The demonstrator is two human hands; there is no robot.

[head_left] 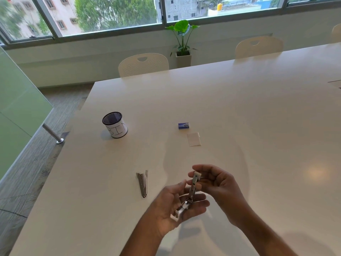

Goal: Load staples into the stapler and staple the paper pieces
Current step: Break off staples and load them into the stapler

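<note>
A small white and metal stapler [191, 193] is hinged wide open above the table's near part. My left hand [173, 207] cradles its lower end in the palm. My right hand [215, 183] pinches its raised upper arm between the fingertips. A second metal stapler [143, 183] lies flat on the table to the left of my hands. Farther away sit a small blue staple box [183, 126] and, just in front of it, a pale stack of paper pieces [193, 139].
A black mesh pen cup [114, 124] with a white label stands at the left on the white table [258, 117]. Cream chairs [143, 64] line the far edge. A potted plant [182, 43] stands under the window. The table's left edge drops to the floor.
</note>
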